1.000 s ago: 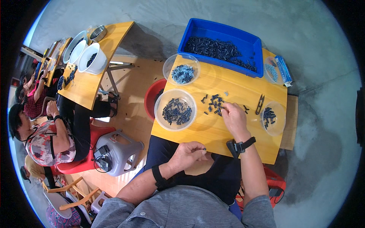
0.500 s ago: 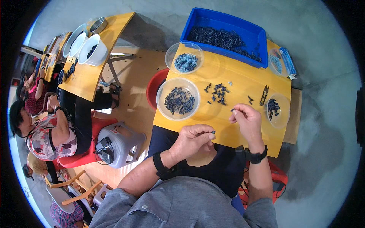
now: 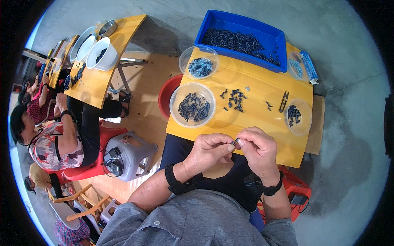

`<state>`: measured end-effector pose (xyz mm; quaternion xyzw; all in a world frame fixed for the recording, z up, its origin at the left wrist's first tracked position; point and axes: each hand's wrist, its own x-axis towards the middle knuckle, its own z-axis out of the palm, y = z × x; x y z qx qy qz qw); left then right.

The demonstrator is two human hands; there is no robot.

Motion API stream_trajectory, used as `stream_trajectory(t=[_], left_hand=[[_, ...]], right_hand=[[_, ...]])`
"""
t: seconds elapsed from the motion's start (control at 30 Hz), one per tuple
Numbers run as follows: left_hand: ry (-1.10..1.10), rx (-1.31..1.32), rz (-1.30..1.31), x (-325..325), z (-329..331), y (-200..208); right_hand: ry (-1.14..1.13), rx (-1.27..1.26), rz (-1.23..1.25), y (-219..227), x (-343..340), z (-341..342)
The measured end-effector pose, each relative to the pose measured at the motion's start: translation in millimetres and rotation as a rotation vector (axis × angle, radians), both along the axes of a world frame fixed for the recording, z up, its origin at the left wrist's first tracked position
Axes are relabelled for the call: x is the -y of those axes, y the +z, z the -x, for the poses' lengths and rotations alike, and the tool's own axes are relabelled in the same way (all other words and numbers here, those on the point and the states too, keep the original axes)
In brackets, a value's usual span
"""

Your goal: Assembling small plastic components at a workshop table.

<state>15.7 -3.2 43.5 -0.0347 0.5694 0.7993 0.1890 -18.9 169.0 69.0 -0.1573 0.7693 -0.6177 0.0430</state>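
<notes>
At the near edge of the yellow table [image 3: 197, 132], my two hands meet fingertip to fingertip. My left hand [image 3: 209, 152] pinches a small black part [image 3: 234, 142] between thumb and forefinger. My right hand [image 3: 259, 149] closes its thumb and forefinger at the same spot; whatever it holds is mostly hidden by the fingers. Beyond them lies a loose group of short black cylindrical parts [image 3: 236, 99]. A round clear tub [image 3: 173, 110] with many black parts stands to the left, and a smaller clear tub [image 3: 303, 128] with a few is on the right.
A blue bin [image 3: 246, 22] of black parts stands at the far edge, with a clear tub of light-blue pieces [image 3: 200, 67] beside it. Black thread snips [image 3: 283, 101] lie near the right tub. A red bucket [image 3: 164, 96] stands left of the table. Another person [image 3: 57, 139] sits at the left.
My right hand has moved left and nearer, from above the table to my left hand's fingertips. The left hand has stayed nearly still, still pinching the black part.
</notes>
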Motion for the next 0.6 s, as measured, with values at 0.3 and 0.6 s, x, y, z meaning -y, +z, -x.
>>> stream_trajectory(t=[0.3,0.6], left_hand=[[-0.022,0.039,-0.005,4.1,0.5,2.6],[-0.007,0.052,-0.084,4.6,2.3,-7.4]], right_hand=[[0.071,-0.058,-0.046,2.8,2.4,2.6],[0.119,0.046,0.05,-5.2,-0.8,8.1]])
